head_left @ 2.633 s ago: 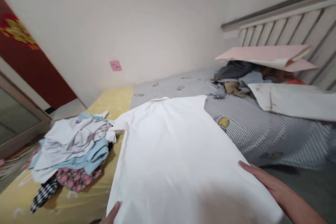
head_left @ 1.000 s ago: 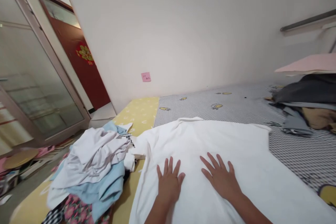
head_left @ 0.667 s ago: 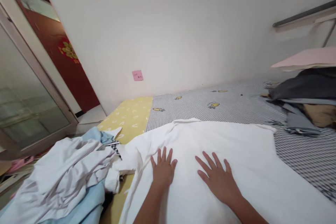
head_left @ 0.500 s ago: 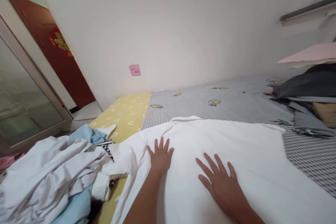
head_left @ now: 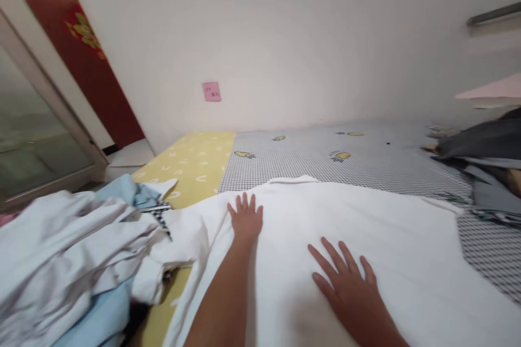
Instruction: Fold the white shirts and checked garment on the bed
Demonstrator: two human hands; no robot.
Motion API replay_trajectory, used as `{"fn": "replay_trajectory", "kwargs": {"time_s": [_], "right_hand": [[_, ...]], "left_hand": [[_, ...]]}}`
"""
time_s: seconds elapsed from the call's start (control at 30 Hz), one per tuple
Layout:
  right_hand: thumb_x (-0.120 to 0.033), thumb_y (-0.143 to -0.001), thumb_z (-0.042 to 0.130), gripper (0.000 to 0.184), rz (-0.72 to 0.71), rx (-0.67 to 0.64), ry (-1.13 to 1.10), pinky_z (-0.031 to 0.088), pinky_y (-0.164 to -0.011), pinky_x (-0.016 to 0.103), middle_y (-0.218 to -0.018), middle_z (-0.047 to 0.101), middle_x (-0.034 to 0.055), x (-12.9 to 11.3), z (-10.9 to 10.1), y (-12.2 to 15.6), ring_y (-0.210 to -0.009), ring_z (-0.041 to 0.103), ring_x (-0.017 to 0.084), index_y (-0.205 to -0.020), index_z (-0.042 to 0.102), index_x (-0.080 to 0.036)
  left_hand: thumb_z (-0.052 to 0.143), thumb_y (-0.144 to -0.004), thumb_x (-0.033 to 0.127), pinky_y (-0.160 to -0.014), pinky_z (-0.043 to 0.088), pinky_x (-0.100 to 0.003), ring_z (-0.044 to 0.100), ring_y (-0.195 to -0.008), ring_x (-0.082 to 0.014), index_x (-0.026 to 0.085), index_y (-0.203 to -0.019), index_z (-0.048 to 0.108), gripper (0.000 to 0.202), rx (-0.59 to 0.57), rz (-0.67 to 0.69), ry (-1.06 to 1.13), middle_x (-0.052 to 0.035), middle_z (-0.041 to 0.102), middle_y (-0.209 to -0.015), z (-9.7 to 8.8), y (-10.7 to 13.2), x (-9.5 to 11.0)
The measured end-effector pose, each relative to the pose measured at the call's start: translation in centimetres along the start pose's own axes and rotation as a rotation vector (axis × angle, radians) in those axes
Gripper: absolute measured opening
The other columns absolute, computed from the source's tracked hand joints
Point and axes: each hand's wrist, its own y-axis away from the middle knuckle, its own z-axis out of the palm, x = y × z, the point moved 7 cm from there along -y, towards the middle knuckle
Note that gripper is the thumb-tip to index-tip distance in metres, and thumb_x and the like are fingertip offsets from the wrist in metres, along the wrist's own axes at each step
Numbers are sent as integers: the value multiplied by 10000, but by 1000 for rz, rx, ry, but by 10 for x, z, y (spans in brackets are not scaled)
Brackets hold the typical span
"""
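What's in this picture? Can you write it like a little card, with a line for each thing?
Left hand: open, flat on the shirt
Right hand: open, flat on the shirt
Shirt: white collared shirt, spread out under both hands
Beside it: pile of clothes, on its left
Bedding: yellow sheet, checked gray sheet
Wall: pink note

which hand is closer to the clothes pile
Left. The left hand lies on the white shirt just right of the clothes pile; the right hand lies farther right on the shirt.

White shirt (head_left: 293, 217); yellow sheet (head_left: 191, 157), white arcs; grey gingham sheet (head_left: 386, 171), yellow motifs.
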Motion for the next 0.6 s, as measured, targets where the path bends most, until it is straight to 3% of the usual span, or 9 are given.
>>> {"fn": "replay_trajectory", "kwargs": {"time_s": [0.13,0.27,0.47,0.6], "right_hand": [[-584,-981,296,547,22,-6,7,171,-1172,700,-1641,285,-79,2,4,-1,-1523,197,348,-1517,354,-491],[-566,-994,300,542,34,-37,62,173,-1178,674,-1652,261,-63,-7,0,-4,-1525,192,339,-1526,338,-476],[-357,-1018,327,527,88,-38,204,71,-1160,705,-1627,333,76,-50,-24,18,-1483,263,412,-1537,403,-312],[-415,-1043,251,517,26,-82,125,161,-1180,649,-1652,279,-14,-76,-19,69,-1516,212,339,-1551,341,-390]], "left_hand": [[338,-1007,455,-1254,124,-617,226,-1533,-298,262,-1529,359,557,90,16,-1,-72,288,-1638,-7,67,-14],[384,-993,509,-1239,208,-622,303,-1506,-301,294,-1482,441,537,235,34,61,-56,381,-1592,-10,147,-35],[363,-1001,466,-1236,195,-638,263,-1521,-304,315,-1502,402,525,87,55,54,-27,328,-1617,-24,249,-58],[422,-972,329,-1235,113,-658,198,-1542,-296,341,-1532,343,566,-9,94,54,-9,288,-1640,-36,319,-85]]}}
